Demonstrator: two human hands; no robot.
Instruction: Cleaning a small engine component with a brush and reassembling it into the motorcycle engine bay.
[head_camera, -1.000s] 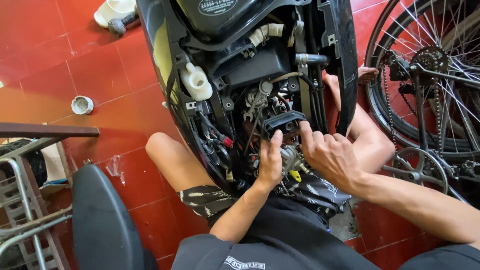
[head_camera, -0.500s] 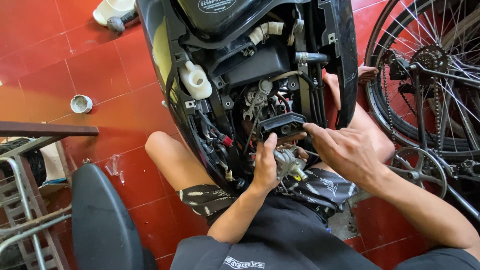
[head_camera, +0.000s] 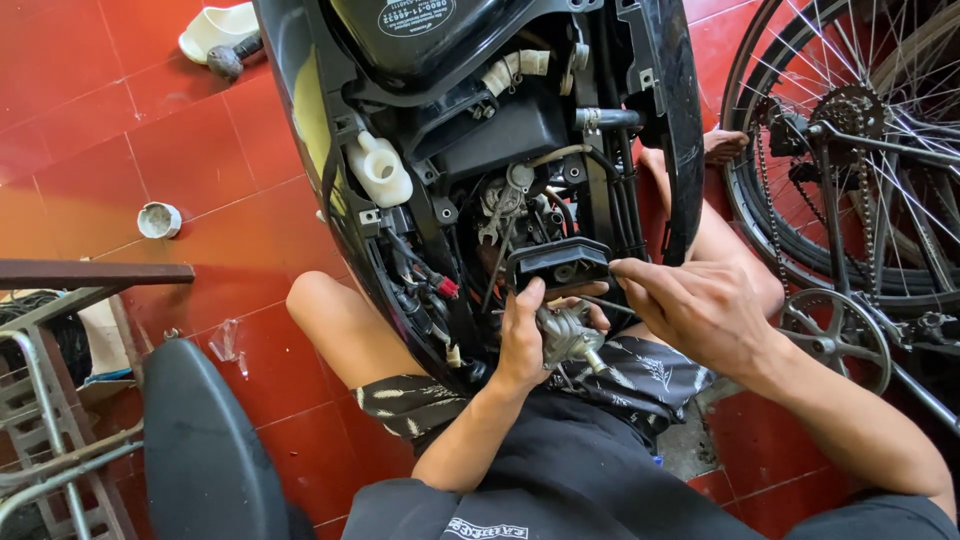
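Observation:
I sit on the floor facing the open underside of a black scooter, its wiring and hoses exposed. My left hand grips a small metal carburettor-like part just below a black rectangular plastic piece. My right hand is beside it on the right, fingertips pinched at the black piece's right edge. A red connector and a white fluid reservoir sit left of my hands inside the frame.
A bicycle wheel with chain and sprocket stands close on the right. A black seat and a metal rack are at the lower left. A small white cap and a white dish lie on the red tiles.
My right hand has drawn back to the right from the engine bay, now pinching at the black piece's edge. The left hand stays on the metal part, lifted slightly.

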